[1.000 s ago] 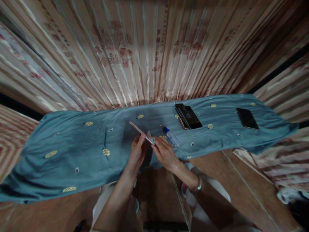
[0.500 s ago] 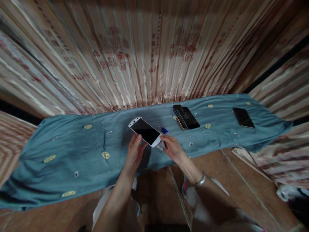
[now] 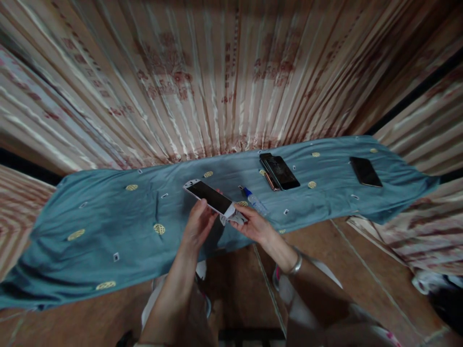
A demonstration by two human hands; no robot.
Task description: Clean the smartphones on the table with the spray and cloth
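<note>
Bare blue cloth leftward; small bottle, dark phones rightward.

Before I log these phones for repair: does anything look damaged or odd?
The dark phone atop the stack at the cloth's far edge seems to have a cracked screen; blur prevents certainty.

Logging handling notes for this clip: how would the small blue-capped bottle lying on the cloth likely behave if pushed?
The bottle lies on its side and looks round, so it would probably roll. It looks like small clear plastic, so likely light. The soft wrinkled cloth may slow it.
</note>
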